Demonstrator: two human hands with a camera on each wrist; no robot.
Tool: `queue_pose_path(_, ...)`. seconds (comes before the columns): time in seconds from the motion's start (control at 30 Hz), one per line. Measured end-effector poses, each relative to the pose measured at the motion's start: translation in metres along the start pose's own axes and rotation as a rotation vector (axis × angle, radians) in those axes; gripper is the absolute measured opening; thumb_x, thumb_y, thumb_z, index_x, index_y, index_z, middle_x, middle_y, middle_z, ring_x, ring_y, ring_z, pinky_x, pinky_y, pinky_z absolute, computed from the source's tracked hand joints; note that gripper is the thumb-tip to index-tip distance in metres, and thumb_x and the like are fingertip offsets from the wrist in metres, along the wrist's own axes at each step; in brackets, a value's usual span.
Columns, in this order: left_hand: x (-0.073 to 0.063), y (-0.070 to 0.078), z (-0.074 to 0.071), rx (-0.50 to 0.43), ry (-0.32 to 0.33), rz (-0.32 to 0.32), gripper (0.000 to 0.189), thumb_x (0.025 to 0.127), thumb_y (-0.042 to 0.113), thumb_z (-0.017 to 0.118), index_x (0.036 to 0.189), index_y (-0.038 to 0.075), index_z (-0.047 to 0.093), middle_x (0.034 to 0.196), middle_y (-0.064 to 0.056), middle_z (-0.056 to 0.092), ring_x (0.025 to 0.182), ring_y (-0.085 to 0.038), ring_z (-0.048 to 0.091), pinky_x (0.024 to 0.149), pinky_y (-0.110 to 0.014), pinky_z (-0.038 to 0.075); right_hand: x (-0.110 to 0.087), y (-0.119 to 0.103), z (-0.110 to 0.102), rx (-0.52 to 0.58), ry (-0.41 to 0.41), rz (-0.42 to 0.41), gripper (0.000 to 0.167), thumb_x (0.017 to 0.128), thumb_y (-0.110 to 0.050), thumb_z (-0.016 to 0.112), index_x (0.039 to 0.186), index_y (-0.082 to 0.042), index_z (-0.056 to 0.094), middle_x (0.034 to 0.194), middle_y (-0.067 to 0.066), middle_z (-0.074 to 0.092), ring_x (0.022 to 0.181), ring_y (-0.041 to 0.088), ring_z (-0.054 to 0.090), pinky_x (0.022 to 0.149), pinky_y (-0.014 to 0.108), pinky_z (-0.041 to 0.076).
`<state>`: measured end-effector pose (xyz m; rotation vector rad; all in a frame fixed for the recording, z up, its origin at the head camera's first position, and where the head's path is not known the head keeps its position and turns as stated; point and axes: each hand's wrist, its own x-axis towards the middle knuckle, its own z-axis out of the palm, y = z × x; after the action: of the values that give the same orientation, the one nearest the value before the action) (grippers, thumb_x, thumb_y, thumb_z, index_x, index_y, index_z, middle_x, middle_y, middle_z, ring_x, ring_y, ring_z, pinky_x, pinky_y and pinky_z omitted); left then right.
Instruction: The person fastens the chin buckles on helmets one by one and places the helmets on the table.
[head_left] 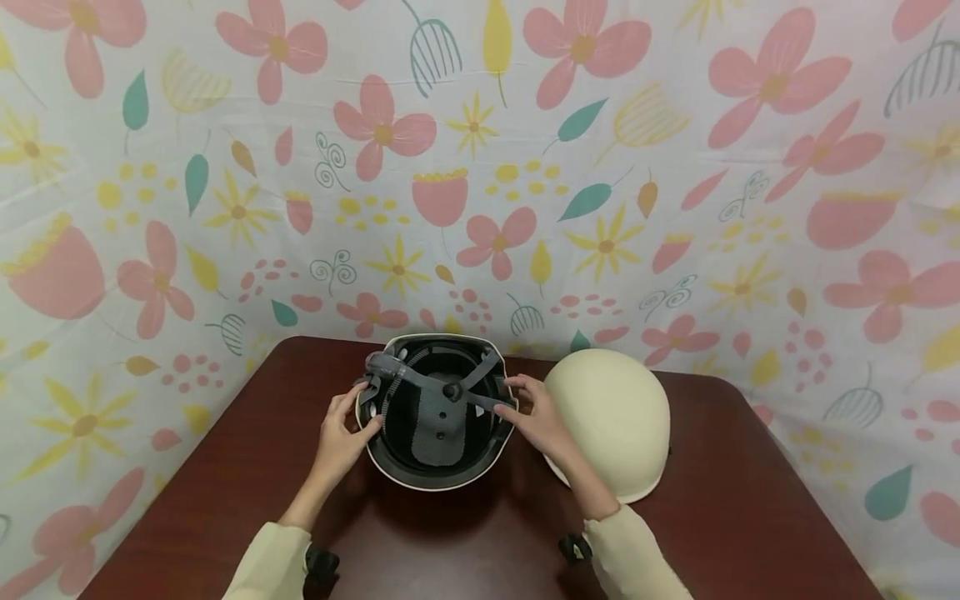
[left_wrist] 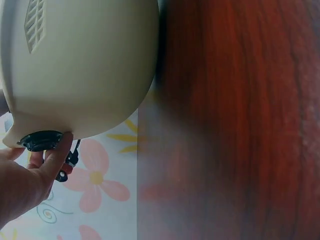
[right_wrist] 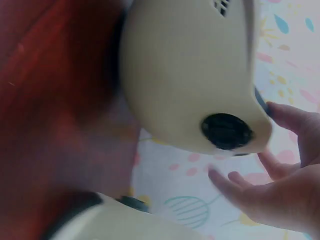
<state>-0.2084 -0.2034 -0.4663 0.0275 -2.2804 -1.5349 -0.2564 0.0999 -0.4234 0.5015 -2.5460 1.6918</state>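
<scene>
An upturned cream helmet [head_left: 442, 477] shows its black padded inside and grey chin straps [head_left: 420, 377] in the head view. My left hand [head_left: 339, 442] grips its left rim, the thumb over the edge; in the left wrist view the fingers are at a black round fitting [left_wrist: 42, 140]. At the opposite rim, my right hand [head_left: 542, 417] holds the edge between thumb and finger, as the right wrist view shows, with other fingers spread off the shell [right_wrist: 185, 75]. Whether the dome touches the table cannot be made out.
A second cream helmet [head_left: 611, 417] sits dome up just right of the held one, close to my right forearm. Both are at the dark red-brown table [head_left: 247, 450]. Behind its back edge hangs a flower-patterned cloth [head_left: 480, 167].
</scene>
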Motion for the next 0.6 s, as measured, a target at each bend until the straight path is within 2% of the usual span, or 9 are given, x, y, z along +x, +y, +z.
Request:
queue_pose_path(0.1,0.002,0.001,-0.002,0.002,-0.007,-0.003,0.058,0.088,0.006,0.069,0.142,0.009,0.050,0.127,-0.015,0.048,0.107,-0.011,0.044,0.078,-0.011,0.044,0.006,-0.012,0.000,-0.016,0.041,-0.054,0.044,0.090,-0.011,0.069,0.129,0.003,0.056,0.147,0.024,0.039,0.139,0.041,0.035,0.112,0.057,0.031)
queue_pose_path(0.2,0.004,0.004,-0.003,-0.003,0.004,0.000,0.058,0.088,0.007,0.069,0.143,0.010,0.049,0.127,-0.015,0.048,0.108,-0.014,0.042,0.080,-0.017,0.045,0.016,-0.030,0.003,-0.016,0.029,-0.080,0.043,0.091,-0.014,0.068,0.130,0.000,0.056,0.147,0.020,0.041,0.140,0.036,0.035,0.115,0.055,0.029)
queue_pose_path(0.27,0.006,0.005,-0.004,-0.010,0.012,-0.001,0.058,0.088,0.007,0.069,0.143,0.010,0.049,0.128,-0.015,0.047,0.110,-0.015,0.042,0.085,-0.023,0.048,0.023,-0.044,0.007,-0.025,-0.018,-0.083,0.043,0.094,-0.018,0.066,0.133,-0.004,0.056,0.147,0.017,0.043,0.140,0.035,0.038,0.115,0.053,0.031)
queue_pose_path(0.33,0.006,0.006,-0.003,-0.016,0.014,-0.008,0.058,0.089,0.007,0.069,0.143,0.010,0.048,0.128,-0.015,0.047,0.111,-0.015,0.042,0.087,-0.023,0.048,0.032,-0.059,0.012,-0.029,-0.081,-0.077,0.043,0.095,-0.022,0.064,0.135,-0.007,0.055,0.148,0.015,0.044,0.141,0.033,0.038,0.115,0.052,0.032)
queue_pose_path(0.4,0.006,0.006,-0.002,-0.031,0.009,-0.018,0.058,0.089,0.007,0.068,0.144,0.010,0.047,0.129,-0.015,0.045,0.115,-0.015,0.042,0.093,-0.028,0.049,0.041,-0.070,0.019,-0.034,-0.140,-0.081,0.042,0.096,-0.023,0.063,0.134,-0.009,0.055,0.147,0.014,0.047,0.140,0.033,0.040,0.114,0.052,0.034)
queue_pose_path(0.5,0.004,0.006,0.003,-0.050,0.009,-0.025,0.059,0.089,0.006,0.067,0.144,0.010,0.047,0.128,-0.015,0.045,0.112,-0.015,0.045,0.089,-0.019,0.048,0.052,-0.083,0.030,-0.023,-0.221,-0.074,0.042,0.097,-0.024,0.062,0.135,-0.010,0.055,0.146,0.012,0.049,0.142,0.033,0.039,0.113,0.051,0.036)
queue_pose_path(0.6,0.000,0.007,0.008,-0.051,0.014,-0.013,0.058,0.089,0.006,0.067,0.143,0.009,0.048,0.127,-0.015,0.046,0.111,-0.017,0.047,0.086,-0.019,0.048,0.061,-0.093,0.040,-0.040,-0.287,-0.061,0.042,0.097,-0.027,0.061,0.136,-0.011,0.054,0.146,0.011,0.050,0.142,0.033,0.039,0.112,0.050,0.038)
